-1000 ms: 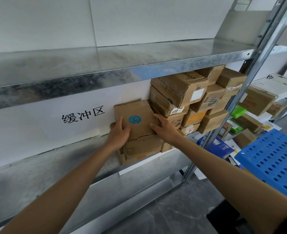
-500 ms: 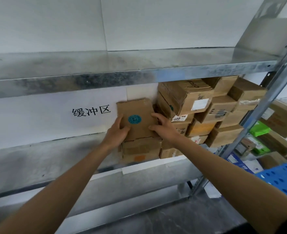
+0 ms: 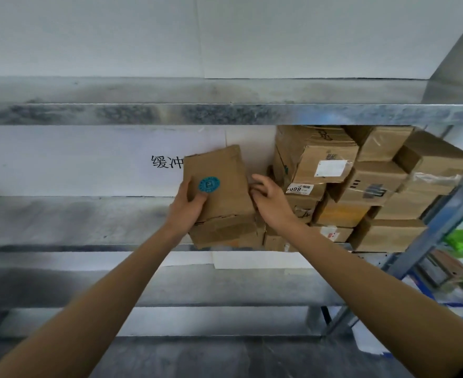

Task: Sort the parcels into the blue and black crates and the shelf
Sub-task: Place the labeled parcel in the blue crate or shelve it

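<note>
Okay, parcel (image 3: 222, 165): flat brown cardboard box, rectangular, with matte creased faces, soft worn corners and a round teal sticker (image 3: 209, 184) on the front. It stands on end, tilted slightly left, on top of a lower box (image 3: 225, 231) of the same crumpled cardboard. Both are on the middle board of the shelf (image 3: 75, 222). The shelf is galvanized steel, mottled grey with a dull shine, and a white paper strip (image 3: 252, 259) hangs at its thin front lip.

Just right of the parcel is a stack of boxes (image 3: 375, 186), brown, dented and taped, one with a white label (image 3: 330, 168). The stack reaches up to the upper board (image 3: 225, 114). Only a narrow gap separates the parcel's right edge from the stack. The parcel's top sits below the upper board with some room. Room to move lies left of the parcel, along the board. Behind is a white wall sign (image 3: 167, 162) with black characters, partly covered by the parcel. An angled steel post (image 3: 437, 227) closes the right end.

Left hand (image 3: 188, 203) grips the parcel's lower left edge, thumb on the front just under the sticker, fingers round the edge. Right hand (image 3: 270, 199) is at the parcel's right edge with fingers curled toward the gap. Can't tell if it grips the parcel or only touches it.
</note>
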